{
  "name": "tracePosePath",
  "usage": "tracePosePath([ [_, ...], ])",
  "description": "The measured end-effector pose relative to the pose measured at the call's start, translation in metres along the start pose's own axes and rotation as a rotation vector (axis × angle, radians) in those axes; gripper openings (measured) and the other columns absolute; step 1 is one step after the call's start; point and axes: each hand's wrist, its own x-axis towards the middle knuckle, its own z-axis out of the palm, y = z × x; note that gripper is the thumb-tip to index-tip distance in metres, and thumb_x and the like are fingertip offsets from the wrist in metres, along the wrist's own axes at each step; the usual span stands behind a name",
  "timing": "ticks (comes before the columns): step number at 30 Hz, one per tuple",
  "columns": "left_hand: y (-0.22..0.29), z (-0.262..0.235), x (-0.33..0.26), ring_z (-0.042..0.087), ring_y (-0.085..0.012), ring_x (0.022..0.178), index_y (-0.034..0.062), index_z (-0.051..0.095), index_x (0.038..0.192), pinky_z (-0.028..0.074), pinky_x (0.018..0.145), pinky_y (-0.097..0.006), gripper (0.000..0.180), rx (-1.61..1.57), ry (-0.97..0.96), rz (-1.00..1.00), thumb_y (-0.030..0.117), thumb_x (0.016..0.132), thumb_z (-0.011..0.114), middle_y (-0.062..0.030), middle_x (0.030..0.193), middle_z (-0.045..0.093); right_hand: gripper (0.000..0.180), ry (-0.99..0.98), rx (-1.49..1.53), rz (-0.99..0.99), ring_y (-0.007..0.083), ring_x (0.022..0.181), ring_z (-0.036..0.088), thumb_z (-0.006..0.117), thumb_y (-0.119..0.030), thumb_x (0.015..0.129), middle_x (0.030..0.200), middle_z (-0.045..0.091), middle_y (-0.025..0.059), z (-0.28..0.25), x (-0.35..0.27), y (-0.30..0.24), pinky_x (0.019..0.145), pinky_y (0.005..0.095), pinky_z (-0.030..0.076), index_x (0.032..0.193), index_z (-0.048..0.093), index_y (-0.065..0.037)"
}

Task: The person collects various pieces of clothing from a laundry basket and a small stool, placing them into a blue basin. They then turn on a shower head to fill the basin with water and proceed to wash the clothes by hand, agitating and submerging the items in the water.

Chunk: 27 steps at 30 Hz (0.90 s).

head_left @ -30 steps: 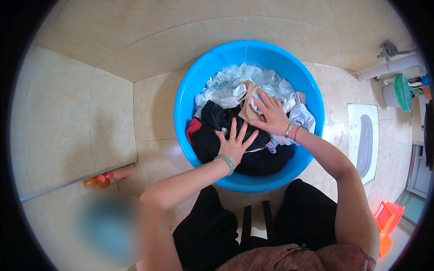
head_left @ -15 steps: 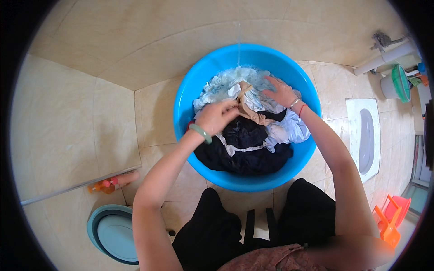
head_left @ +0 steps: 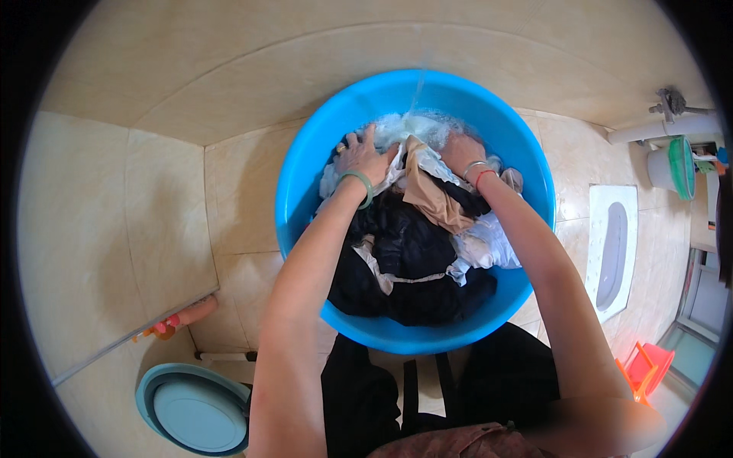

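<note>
A big round blue basin (head_left: 290,221) on the floor holds a heap of wet laundry and some sudsy water. My left hand (head_left: 366,159), a green bangle at its wrist, presses on white cloth (head_left: 389,126) at the far left of the heap, fingers spread. My right hand (head_left: 462,153) reaches into the suds at the far right; its fingertips are hidden there. Between the hands lies a tan cloth (head_left: 431,198). Black garments (head_left: 412,244) fill the near part, and a pale garment (head_left: 489,243) rests by the right side. A thin stream of water (head_left: 418,90) falls into the basin.
Tiled walls stand behind and at the left. A grey-green tub (head_left: 200,416) and pink and orange bottles (head_left: 179,317) are low on the left. Right of the basin are a squat toilet (head_left: 613,252), a wall tap (head_left: 672,105), a green-rimmed bucket (head_left: 672,169) and a red-orange plastic stool (head_left: 647,368).
My left hand has let go of the tan cloth and moved to the far left, spreading its fingers on white cloth. My right hand has pushed down into the suds. The view has shifted slightly.
</note>
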Motion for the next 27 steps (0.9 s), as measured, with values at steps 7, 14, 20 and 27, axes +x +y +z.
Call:
tracePosePath([
  [7,0.001,0.016,0.018,0.046,-0.0407,0.123,0.0159,0.052,0.133,0.040,0.102,-0.051,0.063,-0.109,0.196,0.089,0.049,0.081,0.068,-0.0193,0.134,0.048,0.026,0.151,0.102,-0.099,0.0400,0.099,0.064,0.054,-0.014,0.083,0.104,0.066,0.0249,0.029,0.030,0.028,0.087,0.0478,0.051,0.099,0.069,-0.001],
  [14,-0.009,-0.012,-0.024,0.060,-0.0343,0.090,0.0095,0.061,0.086,0.044,0.086,-0.043,0.024,-0.320,0.362,0.476,0.020,0.067,0.072,-0.0126,0.094,0.068,0.016,0.556,0.561,-0.398,0.0326,0.083,0.058,0.070,-0.015,0.081,0.084,0.062,0.0124,0.023,-0.005,0.028,0.074,0.0407,0.046,0.091,0.069,-0.002],
  [20,-0.015,-0.041,-0.082,0.058,-0.0276,0.072,0.0086,0.057,0.077,0.042,0.076,-0.035,0.017,-0.492,0.287,0.639,0.008,0.066,0.070,-0.0089,0.074,0.061,0.015,0.581,0.708,-0.545,0.0247,0.073,0.050,0.072,-0.013,0.082,0.074,0.057,0.0079,-0.045,-0.080,0.005,0.067,0.0357,0.042,0.091,0.070,-0.001],
  [27,-0.033,-0.053,-0.128,0.056,-0.0196,0.071,0.0042,0.054,0.078,0.045,0.065,-0.032,0.016,-0.596,0.393,0.665,0.002,0.071,0.068,-0.0066,0.076,0.057,0.013,0.530,0.836,-0.726,0.0149,0.080,0.053,0.068,-0.004,0.085,0.086,0.057,0.0066,-0.156,-0.189,-0.032,0.068,0.0269,0.042,0.096,0.066,0.003],
])
